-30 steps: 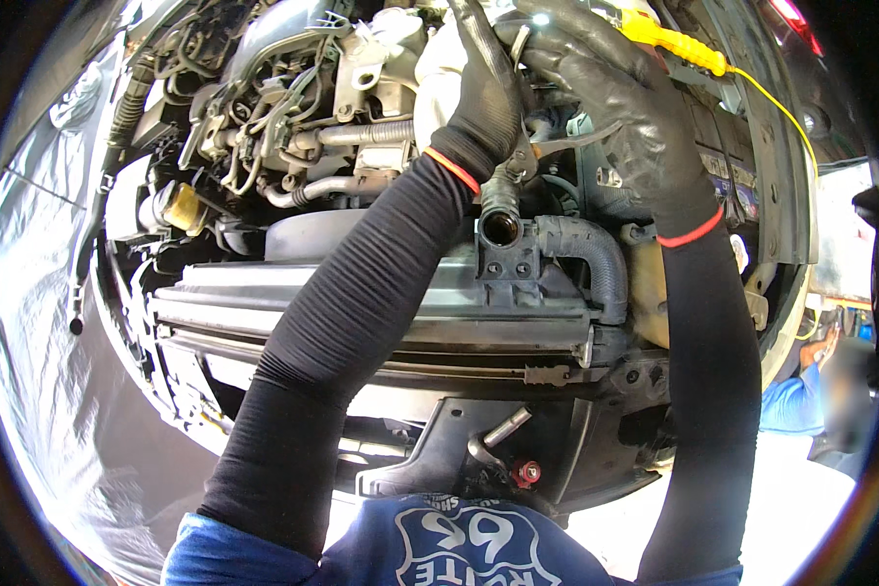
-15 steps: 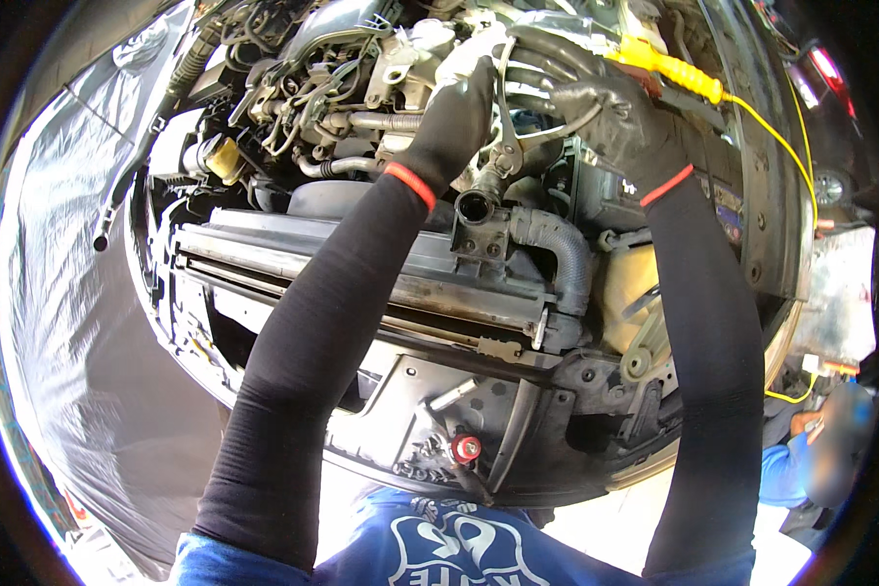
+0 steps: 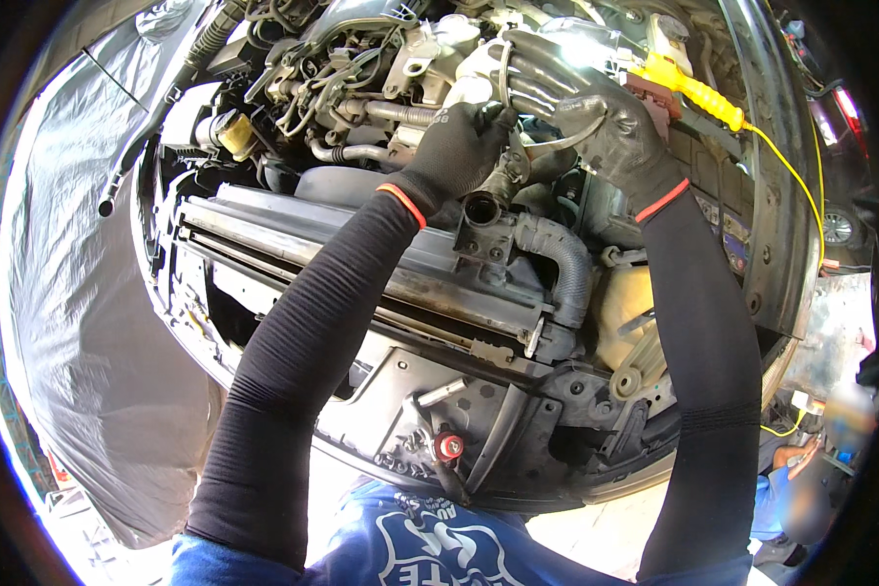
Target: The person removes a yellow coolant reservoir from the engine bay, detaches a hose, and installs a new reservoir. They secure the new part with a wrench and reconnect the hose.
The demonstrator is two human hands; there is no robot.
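My right hand [image 3: 596, 112], in a black glove, wraps round a pair of long-handled pliers [image 3: 511, 164]. Its fingers reach across to the left handle, while the other handle runs into the palm; the handles stand wide apart. The jaws point down at the neck of an open metal pipe [image 3: 482, 207] at the front of the engine. My left hand [image 3: 462, 146], also gloved, is closed beside the pliers. Its fingertips are against or close to the left handle near the pivot; what they grip, if anything, is hidden. A ribbed black hose [image 3: 566, 264] curves down beside the pipe.
A lit yellow work lamp [image 3: 693, 96] with a yellow cable lies right of my hands. The radiator [image 3: 361, 264] crosses in front. A red-capped tool [image 3: 447, 446] and several small metal parts lie on the front panel. Another person [image 3: 776, 498] is at the lower right.
My left hand has drawn back toward me from behind the pliers and its fingers have curled closed. My right hand stays on the pliers. The view has shifted slightly.
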